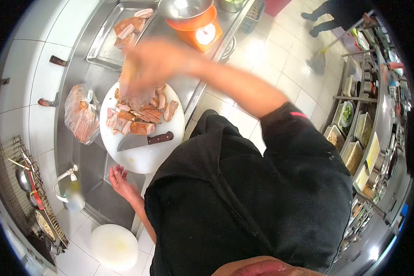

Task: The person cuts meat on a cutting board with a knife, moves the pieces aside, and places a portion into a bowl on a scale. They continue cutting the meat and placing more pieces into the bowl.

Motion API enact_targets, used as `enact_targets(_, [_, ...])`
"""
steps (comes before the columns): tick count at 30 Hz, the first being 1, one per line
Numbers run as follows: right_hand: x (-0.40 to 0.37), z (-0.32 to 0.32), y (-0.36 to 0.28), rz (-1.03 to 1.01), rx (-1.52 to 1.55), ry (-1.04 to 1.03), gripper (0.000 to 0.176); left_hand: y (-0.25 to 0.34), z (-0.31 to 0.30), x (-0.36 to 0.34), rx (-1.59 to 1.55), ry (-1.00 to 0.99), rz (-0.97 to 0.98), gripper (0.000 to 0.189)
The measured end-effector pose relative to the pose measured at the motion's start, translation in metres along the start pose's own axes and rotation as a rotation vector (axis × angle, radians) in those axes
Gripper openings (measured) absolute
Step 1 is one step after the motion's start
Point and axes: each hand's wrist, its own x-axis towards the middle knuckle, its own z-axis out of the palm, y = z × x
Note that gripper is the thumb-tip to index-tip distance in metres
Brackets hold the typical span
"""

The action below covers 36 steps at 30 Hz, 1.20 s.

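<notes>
My right hand (147, 66) is smeared by motion above a round white cutting board (170, 152), over its far part. A pale, partly see-through blur hangs below the fingers; I cannot make out what it is. Under it lie chopped pieces of cooked meat (142, 128) with browned skin. A knife (145, 140) with a dark riveted handle rests flat on the board, nearer to me than the meat. Beside the board's near edge, over the sink, my left hand (118, 178) is held with its fingers loosely bent and apart, nothing in it.
A metal tray (99, 48) with more meat (130, 30) and an orange scale (202, 34) with a steel bowl stand beyond. A knotted plastic bag of meat (83, 113) sits by the wall, near the sink (103, 193). A person (338, 14) stands far right, near shelves.
</notes>
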Motion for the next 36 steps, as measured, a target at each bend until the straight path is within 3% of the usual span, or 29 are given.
enact_targets(1, [-0.003,0.051,-0.003,-0.161,-0.016,0.042,0.076,0.006,0.001,-0.001,0.015,0.006,-0.002,0.041])
enact_targets(2, [-0.005,0.096,-0.010,-0.225,0.079,-0.055,0.077,0.013,0.002,-0.002,0.028,0.013,-0.003,0.041])
enact_targets(4, [-0.014,0.147,-0.039,-0.207,0.081,-0.348,0.082,0.023,-0.001,-0.005,0.014,0.027,0.001,0.041])
enact_targets(6, [0.000,0.262,-0.027,-0.339,0.063,-0.424,0.084,0.032,-0.005,-0.009,0.030,0.029,-0.001,0.042])
enact_targets(7, [-0.002,0.276,-0.031,-0.355,0.005,-0.443,0.083,0.036,-0.007,-0.012,0.051,0.024,-0.003,0.042])
enact_targets(11, [-0.014,0.285,-0.050,-0.362,-0.107,-0.468,0.082,0.024,-0.020,-0.018,-0.041,0.023,-0.026,0.043])
enact_targets(14, [-0.005,0.308,-0.050,-0.366,-0.088,-0.460,0.081,-0.006,-0.039,-0.015,0.109,-0.015,0.014,0.044])
enact_targets(17, [-0.004,0.306,-0.048,-0.363,-0.072,-0.476,0.080,-0.022,-0.045,-0.016,-0.082,0.038,-0.111,0.044])
enact_targets(20, [-0.006,0.290,-0.049,-0.342,-0.008,-0.410,0.081,-0.013,-0.040,-0.024,0.053,0.010,-0.101,0.044])
enact_targets(22, [0.001,0.285,-0.044,-0.301,0.160,-0.338,0.082,-0.061,-0.076,0.010,0.199,-0.047,0.036,0.043])
enact_targets(24, [0.008,0.241,-0.045,-0.299,0.407,-0.293,0.083,-0.067,-0.082,0.018,0.176,-0.056,0.058,0.044])
enact_targets(26, [0.014,0.167,-0.048,-0.296,0.449,-0.215,0.085,-0.031,-0.059,0.005,-0.017,-0.009,-0.024,0.044])
enact_targets(31, [0.041,-0.012,0.003,-0.234,0.046,0.214,0.100,0.016,-0.025,0.002,0.060,-0.001,-0.105,0.045])
enact_targets(34, [0.065,-0.102,0.049,0.111,0.022,0.203,0.092,0.019,-0.012,0.009,0.082,-0.042,-0.100,0.045])
enact_targets(36, [0.005,-0.158,0.038,0.132,-0.162,0.317,0.079,0.017,-0.004,0.015,0.116,-0.087,-0.075,0.045])
